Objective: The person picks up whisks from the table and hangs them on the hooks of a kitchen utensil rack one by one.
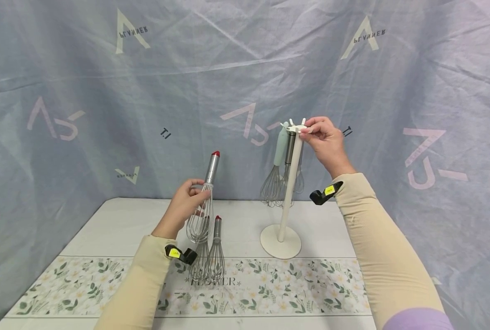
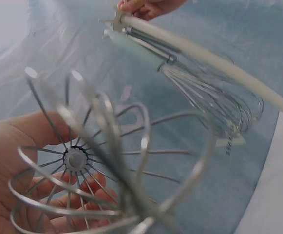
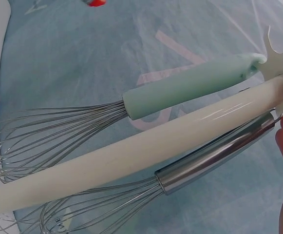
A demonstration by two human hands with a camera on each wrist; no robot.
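Note:
In the head view my left hand (image 1: 187,201) grips a red-tipped steel whisk (image 1: 213,168) near the top of its wires, handle pointing up. The left wrist view looks into its wire loops (image 2: 146,131), with the fingers around them. My right hand (image 1: 323,137) pinches the hooked top (image 1: 296,128) of a white stand (image 1: 291,192). A mint-handled whisk (image 3: 190,87) and a steel-handled whisk (image 3: 219,156) hang from the hooks, wires downward. More wires show behind the pole; whose they are is partly hidden.
Beneath the left hand, another red-tipped whisk (image 1: 217,252) and a partly covered whisk (image 1: 200,266) are on the white table (image 1: 117,224). The stand's round base (image 1: 271,243) sits right of them, behind a floral strip (image 1: 84,288). A grey-blue printed curtain (image 1: 179,105) closes the back.

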